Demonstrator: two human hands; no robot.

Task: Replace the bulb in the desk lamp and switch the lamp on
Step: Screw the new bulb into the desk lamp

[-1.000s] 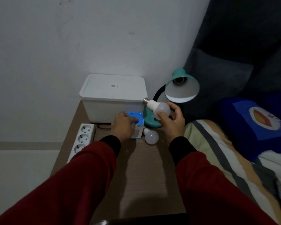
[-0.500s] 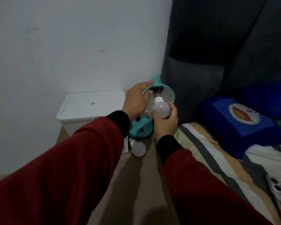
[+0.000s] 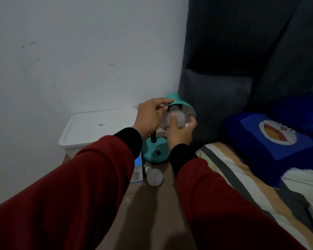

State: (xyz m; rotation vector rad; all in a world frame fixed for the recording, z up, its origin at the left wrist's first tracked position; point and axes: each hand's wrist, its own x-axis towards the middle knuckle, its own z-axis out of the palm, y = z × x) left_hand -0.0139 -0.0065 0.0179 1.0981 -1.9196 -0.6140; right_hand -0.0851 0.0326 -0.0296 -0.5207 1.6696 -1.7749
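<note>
On the nightstand (image 3: 152, 213), near its middle, a spare bulb (image 3: 154, 176) is laid beside a blue-and-white carton (image 3: 138, 170), contents hidden. Behind, the teal lamp base (image 3: 154, 152) is seen. The new bulb (image 3: 178, 117) is gripped by the right hand (image 3: 180, 132) inside the shade (image 3: 183, 107), whose rim is pinched by the left hand (image 3: 150, 116). A lidded white box (image 3: 98, 129) is set at the far edge, contents unseen.

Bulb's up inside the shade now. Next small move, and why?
Probably twist the bulb with the right hand to thread it in. Its neck sits at the socket inside the teal shade, the left hand grips the shade's top to brace it, and the lamp is unlit. How far it is seated is not visible.
</note>
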